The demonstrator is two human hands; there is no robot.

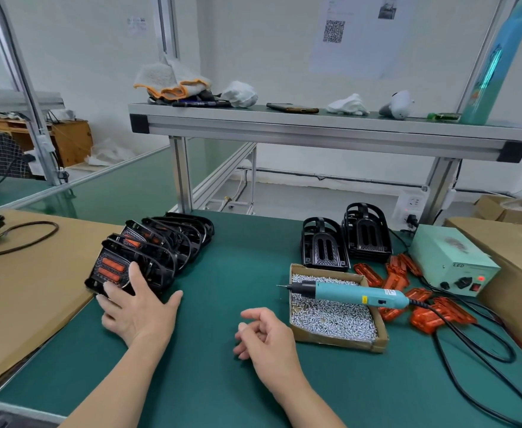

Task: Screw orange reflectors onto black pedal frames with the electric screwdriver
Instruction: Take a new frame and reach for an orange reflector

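Note:
A row of black pedal frames with orange reflectors fitted (148,251) leans across the green mat at the left. My left hand (136,310) rests with straight fingers against the nearest frame of that row. My right hand (264,335) hovers over the mat with loosely curled fingers and holds nothing. The teal electric screwdriver (355,294) lies across a cardboard box of screws (333,316). Two stacks of bare black pedal frames (346,239) stand behind the box. Loose orange reflectors (420,301) lie scattered to the right.
A pale green power supply (451,261) sits at the right with black cables (482,344) looping over the mat. Cardboard sheets (22,288) flank the mat on both sides. An aluminium shelf (315,128) with rags and a phone spans overhead.

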